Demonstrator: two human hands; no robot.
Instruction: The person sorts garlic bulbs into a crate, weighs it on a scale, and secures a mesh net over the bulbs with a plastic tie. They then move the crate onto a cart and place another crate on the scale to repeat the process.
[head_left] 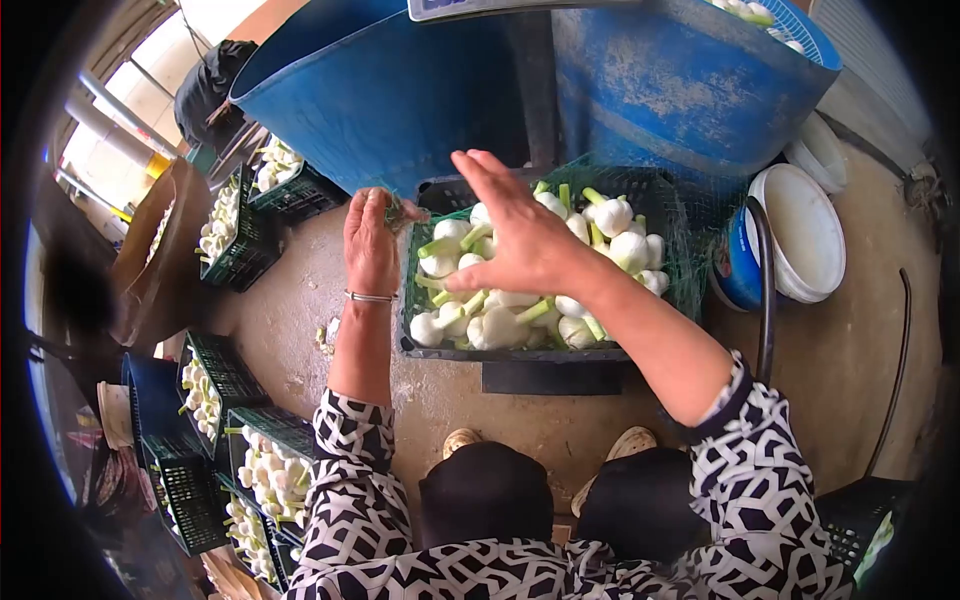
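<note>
The garlic heads point(495, 328) are being presented directly beneath and around the right hand point(530, 240), while from the left hand point(370, 250) they are lying to the right, across the left end of the crate point(515, 354); the right hand is thus being placed nearer to them. The crate's long axis is being set crosswise, running rightward from beside the left hand to beyond the right wrist, and the green stems are being pointed in mixed directions below the grip. The right hand is being held released, with its fingers spread forward and to the left and its thumb being extended low over the heads; whether any head is being touched is not being shown. Its forearm is being angled inward over the crate's near right part. The left hand is being raised at the far left corner, its fingers being bent beside the green netting point(687, 250) where its edge is being gathered; whether that edge is being pinched cannot be told. The left forearm is being stretched almost straight forward, with 1 bangle point(370, 297) being worn at the wrist.
</note>
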